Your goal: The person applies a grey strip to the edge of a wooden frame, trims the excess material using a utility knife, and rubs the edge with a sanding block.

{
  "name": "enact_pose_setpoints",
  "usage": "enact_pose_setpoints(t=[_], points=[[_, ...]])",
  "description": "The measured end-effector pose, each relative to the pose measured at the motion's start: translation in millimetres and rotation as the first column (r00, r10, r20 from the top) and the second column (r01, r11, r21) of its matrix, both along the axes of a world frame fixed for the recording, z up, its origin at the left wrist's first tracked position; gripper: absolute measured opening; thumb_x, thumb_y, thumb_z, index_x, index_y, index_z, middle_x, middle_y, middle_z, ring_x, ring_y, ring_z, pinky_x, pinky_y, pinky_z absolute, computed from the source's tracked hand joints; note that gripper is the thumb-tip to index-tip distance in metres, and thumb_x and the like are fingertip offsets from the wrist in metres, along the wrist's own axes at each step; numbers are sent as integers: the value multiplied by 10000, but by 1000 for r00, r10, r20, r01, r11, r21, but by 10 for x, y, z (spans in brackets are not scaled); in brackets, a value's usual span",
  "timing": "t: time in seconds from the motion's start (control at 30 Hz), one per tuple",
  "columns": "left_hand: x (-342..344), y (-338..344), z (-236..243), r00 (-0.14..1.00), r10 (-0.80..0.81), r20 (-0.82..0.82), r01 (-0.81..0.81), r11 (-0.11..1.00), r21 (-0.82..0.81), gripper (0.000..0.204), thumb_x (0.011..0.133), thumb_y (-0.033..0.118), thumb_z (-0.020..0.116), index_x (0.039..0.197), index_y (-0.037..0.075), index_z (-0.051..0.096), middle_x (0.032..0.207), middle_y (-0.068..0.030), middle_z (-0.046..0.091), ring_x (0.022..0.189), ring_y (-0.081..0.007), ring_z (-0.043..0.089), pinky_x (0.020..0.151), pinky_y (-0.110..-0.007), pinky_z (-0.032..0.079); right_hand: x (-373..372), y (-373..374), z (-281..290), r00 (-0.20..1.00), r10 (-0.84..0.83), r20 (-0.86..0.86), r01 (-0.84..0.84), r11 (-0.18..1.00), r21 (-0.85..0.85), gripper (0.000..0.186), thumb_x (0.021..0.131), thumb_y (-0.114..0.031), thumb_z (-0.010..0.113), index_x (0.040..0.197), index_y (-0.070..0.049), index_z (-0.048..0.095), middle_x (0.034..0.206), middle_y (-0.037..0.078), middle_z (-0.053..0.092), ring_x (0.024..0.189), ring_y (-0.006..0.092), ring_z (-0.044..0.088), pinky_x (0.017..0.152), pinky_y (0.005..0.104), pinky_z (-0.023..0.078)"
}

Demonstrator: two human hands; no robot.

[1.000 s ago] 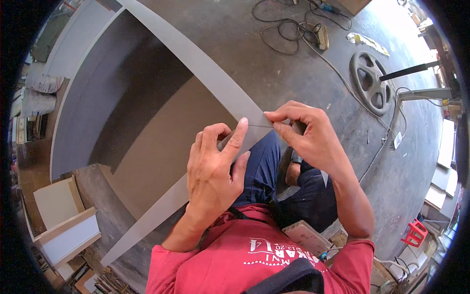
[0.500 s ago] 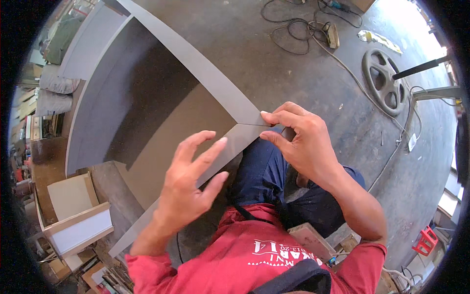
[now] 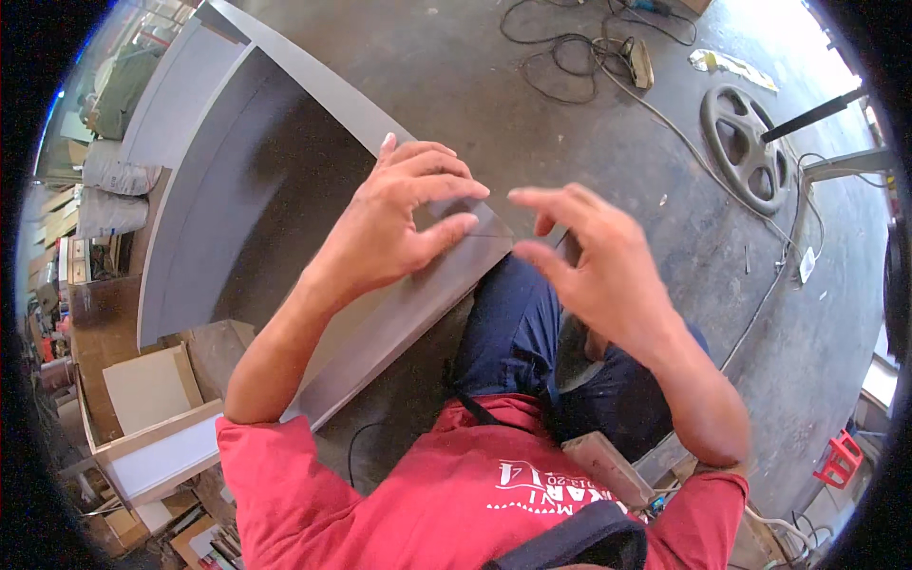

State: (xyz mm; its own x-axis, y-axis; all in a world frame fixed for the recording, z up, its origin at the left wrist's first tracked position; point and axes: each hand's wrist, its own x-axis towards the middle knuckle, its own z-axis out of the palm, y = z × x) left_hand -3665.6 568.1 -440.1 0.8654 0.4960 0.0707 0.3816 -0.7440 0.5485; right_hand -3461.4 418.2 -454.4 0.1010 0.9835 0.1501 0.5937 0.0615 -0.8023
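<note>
A grey cabinet-like panel frame (image 3: 399, 302) lies tilted across my lap side, its mitred corner pointing toward my knees. My left hand (image 3: 394, 214) is over the frame near that corner, thumb and fingers apart. It hides part of the frame's upper edge, and I cannot tell whether its fingertips touch the surface. Just right of the corner, my right hand (image 3: 594, 256) is raised with thumb and forefinger spread, slightly blurred. A dark patch shows behind its curled fingers; what it is I cannot make out.
Tangled black cable (image 3: 575, 57) and a power strip (image 3: 642, 65) lie on the concrete floor. A grey spoked wheel (image 3: 745, 150) is at the right. Boxy wooden pieces (image 3: 157, 437) and scraps crowd the left. A red plastic item (image 3: 838, 459) stands far right.
My left hand has moved up and right to the frame's corner. The right hand has come off the corner, shifting slightly right, its fingers parting. The frame has shifted slightly.
</note>
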Motion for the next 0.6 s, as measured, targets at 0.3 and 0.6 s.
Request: enact_pose_setpoints(t=[0.3,0.6], points=[[-75,-63,89,949,241,203,-241,970,-27,378,888,49,718,1265,75,717,1386,-134,658,1317,-265,598,1132,-383,429,580,-164,219,953,-114,-282,80,988,-130,247,917,-109,743,1161,-72,747,871,-22,643,712,55,492,626,265,412],[-482,-975,199,660,748,68,-751,659,47,344,873,60,722,1215,26,720,1239,-127,717,1194,-258,660,1074,-377,469,940,326,247,920,348,-183,-343,938,58,231,877,-37,760,1108,-51,749,921,79,673,741,148,605,621,279,451]])
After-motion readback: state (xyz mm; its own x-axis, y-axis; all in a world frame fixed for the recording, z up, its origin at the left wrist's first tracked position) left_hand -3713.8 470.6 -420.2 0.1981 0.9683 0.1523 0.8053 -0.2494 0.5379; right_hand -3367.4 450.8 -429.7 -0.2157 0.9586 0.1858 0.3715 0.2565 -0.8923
